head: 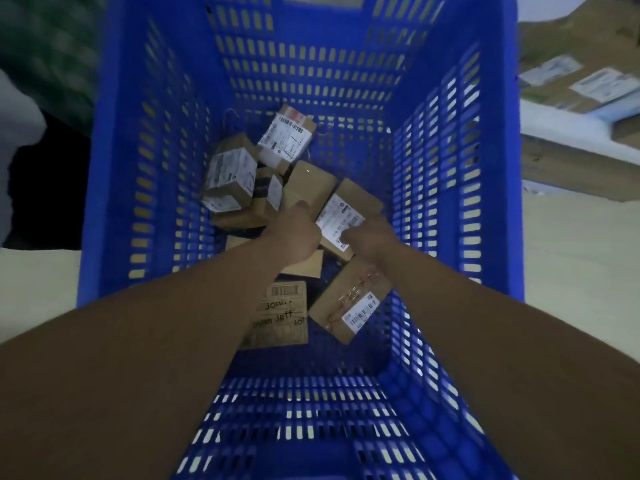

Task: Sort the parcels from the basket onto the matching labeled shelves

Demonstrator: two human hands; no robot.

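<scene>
I look down into a deep blue slotted basket with several brown cardboard parcels on its floor. Both my arms reach into it. My left hand and my right hand hold a brown parcel with a white barcode label from either side; the right thumb presses on the label. Nearer to me lie a flat parcel with handwritten names and a parcel tied with string. A pile of labelled boxes sits at the far left of the floor, a white-labelled one behind it.
The basket's high walls surround my hands on all sides. Outside it at the upper right, blurred cardboard parcels with white labels lie on a pale shelf. A pale floor shows to either side of the basket.
</scene>
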